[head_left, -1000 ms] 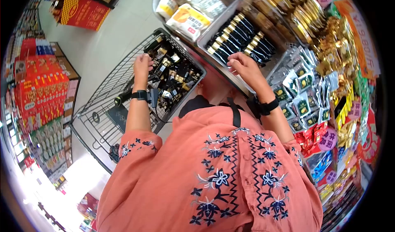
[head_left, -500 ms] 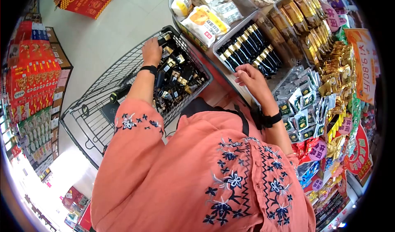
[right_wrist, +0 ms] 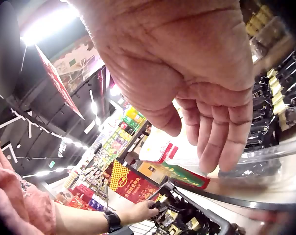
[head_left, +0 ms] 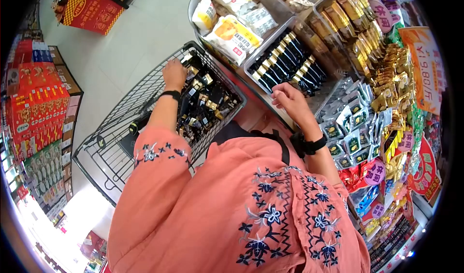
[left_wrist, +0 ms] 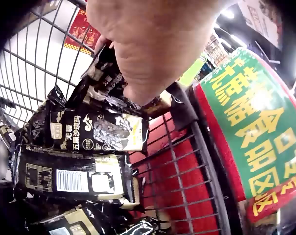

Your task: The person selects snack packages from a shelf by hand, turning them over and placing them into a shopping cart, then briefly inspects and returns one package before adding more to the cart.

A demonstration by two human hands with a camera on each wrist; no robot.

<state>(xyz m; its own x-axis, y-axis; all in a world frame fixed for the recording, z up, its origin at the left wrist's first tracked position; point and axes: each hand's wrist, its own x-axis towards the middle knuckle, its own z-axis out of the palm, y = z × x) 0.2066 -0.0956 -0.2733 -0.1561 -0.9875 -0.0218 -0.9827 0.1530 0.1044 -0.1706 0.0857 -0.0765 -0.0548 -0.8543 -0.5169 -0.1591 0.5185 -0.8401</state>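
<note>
My left hand [head_left: 174, 74] is at the far left corner of a wire shopping cart [head_left: 244, 100], over a heap of black-and-gold snack packets [head_left: 203, 93]. In the left wrist view, a finger shows behind a tilted black packet [left_wrist: 103, 68] and the thumb side lies in front of it; the other fingers are hidden. More packets with white labels [left_wrist: 72, 181] lie flat below. My right hand [head_left: 290, 100] hovers at the near edge of a clear bin with rows of black, gold-ended packets [head_left: 275, 62]. Its fingers [right_wrist: 219, 134] hang loosely bent, holding nothing.
Beside the black packets, a bin holds white-and-yellow bread bags [head_left: 232, 38]. Silver-and-green packets [head_left: 355, 123] and gold packets [head_left: 382, 89] fill the display at right. A red carton stand [head_left: 92, 9] is across the aisle, and red boxes [head_left: 38, 103] stack at left.
My left hand has come down from above the cart onto the packets at its far corner. The right hand stays loosely bent by the bin edge. The view has shifted slightly.
</note>
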